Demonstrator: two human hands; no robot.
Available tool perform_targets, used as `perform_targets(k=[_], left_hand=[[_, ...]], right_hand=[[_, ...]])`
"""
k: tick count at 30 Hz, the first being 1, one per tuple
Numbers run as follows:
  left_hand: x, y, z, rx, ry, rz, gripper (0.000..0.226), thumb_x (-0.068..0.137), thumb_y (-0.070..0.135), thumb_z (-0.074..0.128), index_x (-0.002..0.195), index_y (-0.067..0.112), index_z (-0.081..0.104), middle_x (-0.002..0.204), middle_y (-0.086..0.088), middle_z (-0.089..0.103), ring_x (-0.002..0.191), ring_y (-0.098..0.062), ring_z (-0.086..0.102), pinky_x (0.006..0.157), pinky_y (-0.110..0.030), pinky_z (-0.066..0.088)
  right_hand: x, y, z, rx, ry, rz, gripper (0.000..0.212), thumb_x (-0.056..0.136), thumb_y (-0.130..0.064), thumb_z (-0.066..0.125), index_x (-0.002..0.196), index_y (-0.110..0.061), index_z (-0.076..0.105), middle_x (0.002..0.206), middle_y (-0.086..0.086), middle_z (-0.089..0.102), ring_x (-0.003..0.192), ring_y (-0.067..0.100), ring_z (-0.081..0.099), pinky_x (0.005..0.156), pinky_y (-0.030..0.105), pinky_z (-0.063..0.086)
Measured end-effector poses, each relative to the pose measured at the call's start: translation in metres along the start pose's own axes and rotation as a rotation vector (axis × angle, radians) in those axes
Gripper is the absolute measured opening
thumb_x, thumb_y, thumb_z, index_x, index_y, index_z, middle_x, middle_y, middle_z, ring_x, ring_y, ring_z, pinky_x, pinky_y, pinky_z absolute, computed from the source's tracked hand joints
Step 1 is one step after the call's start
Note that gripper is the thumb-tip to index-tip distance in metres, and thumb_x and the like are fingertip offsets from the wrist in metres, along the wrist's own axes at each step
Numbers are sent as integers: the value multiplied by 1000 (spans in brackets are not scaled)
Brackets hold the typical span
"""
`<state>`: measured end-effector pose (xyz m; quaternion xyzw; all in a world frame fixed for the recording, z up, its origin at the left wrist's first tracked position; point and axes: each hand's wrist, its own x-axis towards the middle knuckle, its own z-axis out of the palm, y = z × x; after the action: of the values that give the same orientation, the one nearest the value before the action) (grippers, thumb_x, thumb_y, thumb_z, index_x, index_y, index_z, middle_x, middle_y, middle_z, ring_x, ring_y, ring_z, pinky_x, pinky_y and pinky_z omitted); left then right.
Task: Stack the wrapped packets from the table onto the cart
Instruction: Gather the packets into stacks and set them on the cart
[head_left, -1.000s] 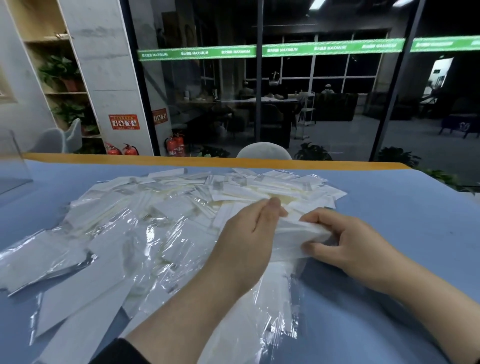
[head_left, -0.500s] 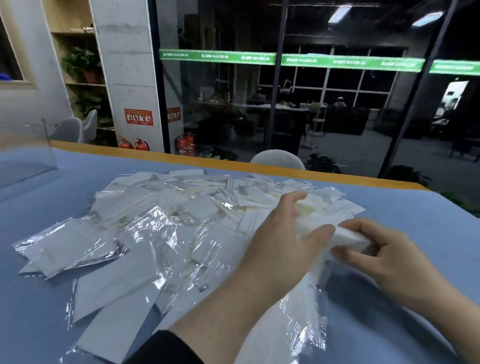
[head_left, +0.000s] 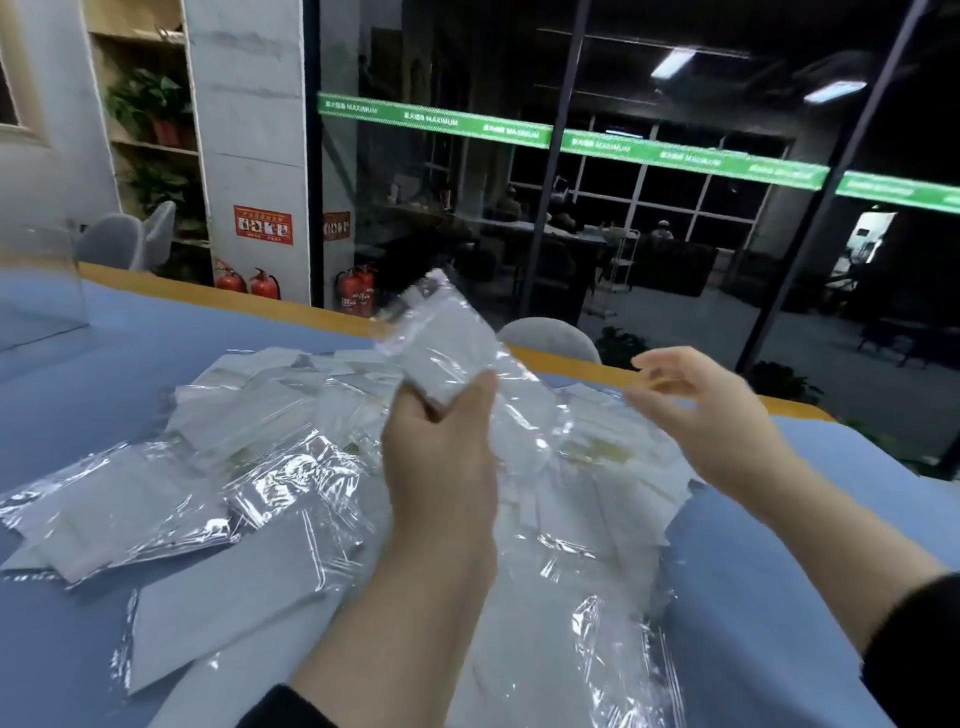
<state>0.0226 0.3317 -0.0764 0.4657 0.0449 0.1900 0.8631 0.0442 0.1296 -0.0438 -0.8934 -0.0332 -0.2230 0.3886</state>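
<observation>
Several white packets in clear wrap lie in a loose heap (head_left: 270, 457) across the blue table (head_left: 93, 374). My left hand (head_left: 441, 457) grips a small stack of wrapped packets (head_left: 447, 343) and holds it lifted above the heap, tilted up and away from me. My right hand (head_left: 711, 415) hovers to the right of that stack with fingers spread and relaxed, holding nothing. No cart shows in this view.
The table's far edge has an orange rim (head_left: 218, 291). Behind it stand a grey chair back (head_left: 550, 338), a glass wall and red fire extinguishers (head_left: 249, 283). A clear plastic stand (head_left: 41, 291) sits at the far left.
My left hand has raised the stack of packets off the heap. My right hand has let go of it and moved away to the right, opening. The camera has tilted and swung left.
</observation>
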Motion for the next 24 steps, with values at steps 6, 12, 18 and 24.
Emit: perform_targets(k=[6,12,18,24], left_hand=[[7,-2,-7,268,21,52,23,89,19,70,79,11,51,58,5,45,53,-16,38,49,-25,37],[11,-6,-9,343,4,41,18,89,21,69,92,7,58,69,-6,48,59,-18,38,58,-32,37],[8,-6,-8,356,12,41,22,88,22,69,91,6,55,67,-3,40,55,-17,32,53,-29,32],[8,-6,-7,314,22,36,22,88,22,70,90,6,55,66,-1,39,55,-17,31,54,-30,32]], right_hand=[[65,53,19,-526,-514,17,100,76,-44,85,154,-42,23,158,-14,27,143,17,35,112,35,35],[86,67,39,-597,-673,144,91,76,-60,74,149,-54,19,149,-20,40,130,18,47,109,40,40],[78,75,50,-722,-444,-62,28,100,-23,47,125,-32,56,113,-5,65,95,22,57,74,32,40],[71,54,19,-570,-270,-69,30,104,-21,43,76,-31,46,73,-3,54,67,23,48,54,33,32]])
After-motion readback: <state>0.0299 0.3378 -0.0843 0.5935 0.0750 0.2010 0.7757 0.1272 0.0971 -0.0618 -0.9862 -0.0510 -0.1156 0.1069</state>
